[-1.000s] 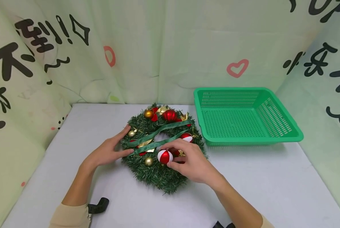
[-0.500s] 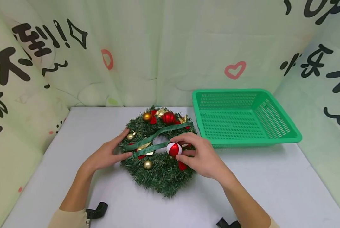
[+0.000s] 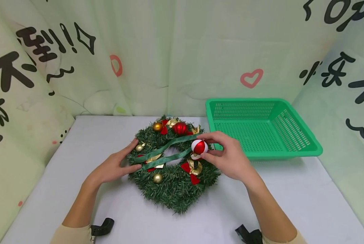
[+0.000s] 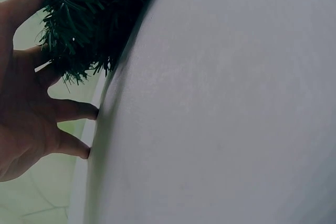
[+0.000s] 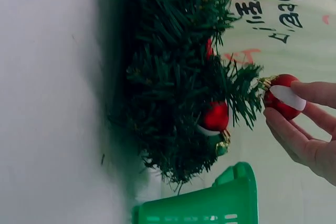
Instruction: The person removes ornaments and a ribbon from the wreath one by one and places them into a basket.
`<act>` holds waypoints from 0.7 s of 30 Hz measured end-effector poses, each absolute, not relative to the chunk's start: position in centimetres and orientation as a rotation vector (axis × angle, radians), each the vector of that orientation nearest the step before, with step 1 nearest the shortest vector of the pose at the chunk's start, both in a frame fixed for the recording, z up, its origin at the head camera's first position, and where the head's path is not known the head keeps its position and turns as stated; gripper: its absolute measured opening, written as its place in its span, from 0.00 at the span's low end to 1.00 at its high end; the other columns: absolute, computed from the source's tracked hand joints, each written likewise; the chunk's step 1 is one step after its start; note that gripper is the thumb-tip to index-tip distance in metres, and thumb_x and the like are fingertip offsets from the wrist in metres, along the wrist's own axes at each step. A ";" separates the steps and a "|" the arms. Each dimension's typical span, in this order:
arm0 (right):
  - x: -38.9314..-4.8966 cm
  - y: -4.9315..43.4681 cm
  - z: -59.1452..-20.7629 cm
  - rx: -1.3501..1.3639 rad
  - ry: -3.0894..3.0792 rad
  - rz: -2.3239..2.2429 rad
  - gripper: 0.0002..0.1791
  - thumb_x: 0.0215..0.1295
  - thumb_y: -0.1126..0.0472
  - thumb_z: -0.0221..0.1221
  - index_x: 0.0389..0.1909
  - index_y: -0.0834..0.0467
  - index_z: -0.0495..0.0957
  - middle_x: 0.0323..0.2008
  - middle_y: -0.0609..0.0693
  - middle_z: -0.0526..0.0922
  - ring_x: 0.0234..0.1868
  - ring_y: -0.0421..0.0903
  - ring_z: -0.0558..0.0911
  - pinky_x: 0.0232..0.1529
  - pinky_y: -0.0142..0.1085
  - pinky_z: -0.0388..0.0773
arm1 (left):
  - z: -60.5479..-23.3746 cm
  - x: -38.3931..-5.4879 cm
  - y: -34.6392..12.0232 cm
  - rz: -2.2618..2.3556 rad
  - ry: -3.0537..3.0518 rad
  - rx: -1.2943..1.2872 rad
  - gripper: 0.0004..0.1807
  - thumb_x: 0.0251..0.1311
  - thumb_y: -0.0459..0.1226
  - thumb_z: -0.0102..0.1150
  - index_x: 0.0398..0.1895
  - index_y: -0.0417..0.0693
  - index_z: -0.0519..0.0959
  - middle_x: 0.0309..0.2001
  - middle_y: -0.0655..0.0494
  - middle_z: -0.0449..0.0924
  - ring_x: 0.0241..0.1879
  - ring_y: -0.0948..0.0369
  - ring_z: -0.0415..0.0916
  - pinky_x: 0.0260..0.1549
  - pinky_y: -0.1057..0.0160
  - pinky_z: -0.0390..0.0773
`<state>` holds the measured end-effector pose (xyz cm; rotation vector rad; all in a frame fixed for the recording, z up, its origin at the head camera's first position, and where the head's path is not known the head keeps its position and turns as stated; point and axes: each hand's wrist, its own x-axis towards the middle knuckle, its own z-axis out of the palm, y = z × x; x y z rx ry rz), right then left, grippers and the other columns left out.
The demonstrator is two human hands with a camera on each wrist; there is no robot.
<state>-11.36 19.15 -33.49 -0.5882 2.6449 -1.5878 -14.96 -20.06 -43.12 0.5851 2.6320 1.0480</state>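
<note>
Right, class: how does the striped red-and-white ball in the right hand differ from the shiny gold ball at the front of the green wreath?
The striped ball has two colours; the gold ball is plain. The striped ball looks larger than the gold ball. The right hand pinches the striped ball; neither hand touches the gold ball. Both are round.

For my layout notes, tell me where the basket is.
In the head view, the basket sits at the back right of the table, right of the wreath and beyond the right hand.
</note>
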 end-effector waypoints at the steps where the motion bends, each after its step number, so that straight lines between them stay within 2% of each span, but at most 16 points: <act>1: -11.5 19.3 -33.4 -0.586 2.652 -1.591 0.25 0.63 0.71 0.71 0.60 0.54 0.82 0.57 0.52 0.83 0.59 0.50 0.82 0.53 0.37 0.86 | -43.1 -14.9 -20.1 1.047 2.632 0.584 0.52 0.70 0.59 0.61 0.86 0.64 0.41 0.86 0.54 0.39 0.82 0.40 0.45 0.75 0.31 0.54; 15: -13.4 21.7 -32.2 -0.470 2.767 -1.563 0.26 0.64 0.70 0.70 0.63 0.57 0.81 0.60 0.55 0.81 0.61 0.53 0.82 0.51 0.33 0.86 | -43.0 -14.9 -20.1 1.052 2.646 0.601 0.52 0.69 0.58 0.62 0.87 0.61 0.42 0.85 0.52 0.41 0.82 0.40 0.47 0.75 0.32 0.55; 21: -14.1 22.5 -31.8 -0.378 2.825 -1.488 0.25 0.66 0.66 0.70 0.64 0.54 0.81 0.61 0.54 0.81 0.61 0.54 0.82 0.53 0.38 0.85 | -43.2 -14.9 -20.0 1.061 2.646 0.601 0.52 0.69 0.59 0.62 0.87 0.61 0.43 0.85 0.52 0.42 0.82 0.40 0.47 0.76 0.32 0.55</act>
